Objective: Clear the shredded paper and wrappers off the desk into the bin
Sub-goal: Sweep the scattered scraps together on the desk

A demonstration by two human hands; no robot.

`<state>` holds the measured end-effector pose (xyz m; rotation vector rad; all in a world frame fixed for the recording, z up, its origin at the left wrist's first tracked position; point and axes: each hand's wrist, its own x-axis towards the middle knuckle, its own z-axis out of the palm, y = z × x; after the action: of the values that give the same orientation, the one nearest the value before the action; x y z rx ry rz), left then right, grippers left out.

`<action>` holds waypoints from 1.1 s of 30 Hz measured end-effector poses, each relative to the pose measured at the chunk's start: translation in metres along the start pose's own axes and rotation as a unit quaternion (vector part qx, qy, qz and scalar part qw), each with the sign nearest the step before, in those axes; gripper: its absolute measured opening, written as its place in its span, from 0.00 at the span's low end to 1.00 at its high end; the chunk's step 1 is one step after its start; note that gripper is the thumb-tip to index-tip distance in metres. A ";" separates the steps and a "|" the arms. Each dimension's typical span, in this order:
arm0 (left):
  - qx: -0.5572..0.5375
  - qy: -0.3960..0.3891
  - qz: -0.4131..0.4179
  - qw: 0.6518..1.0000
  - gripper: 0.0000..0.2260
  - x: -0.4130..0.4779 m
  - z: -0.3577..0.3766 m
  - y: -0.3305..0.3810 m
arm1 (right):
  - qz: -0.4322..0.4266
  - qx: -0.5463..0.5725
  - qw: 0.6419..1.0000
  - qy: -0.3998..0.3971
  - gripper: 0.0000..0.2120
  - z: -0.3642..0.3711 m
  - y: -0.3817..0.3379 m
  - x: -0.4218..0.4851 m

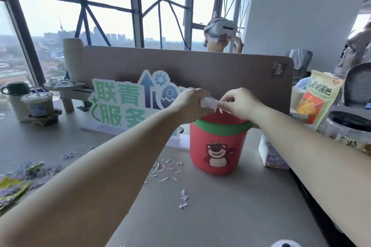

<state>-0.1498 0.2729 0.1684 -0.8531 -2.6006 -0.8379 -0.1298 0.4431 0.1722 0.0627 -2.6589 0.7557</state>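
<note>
— Can you see inside the bin (217,146)?
— No, both wrists cover its mouth, and the left hand (188,104) hides most of the paper wad (208,103).
— The wrappers (12,188) at the lower left?
— Cut by the edge, print blurred. The white object (285,244) at the bottom edge is unidentifiable.

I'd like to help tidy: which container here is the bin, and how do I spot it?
Find the brown desk divider with the green-lettered sign. On the desk just before it, under both hands, stands the bin: a red tub with a green rim band and a bear picture, unlike the clear jar at right.
</note>
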 end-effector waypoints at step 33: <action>0.079 -0.035 -0.143 0.986 0.30 -0.188 -0.047 -0.096 | -0.183 0.025 0.983 -0.003 0.14 0.100 -0.088 -0.088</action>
<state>-0.0568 0.0966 0.0842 -0.4812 -2.8500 -0.6688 -0.0693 0.3112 0.1050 0.5498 -2.5267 0.6963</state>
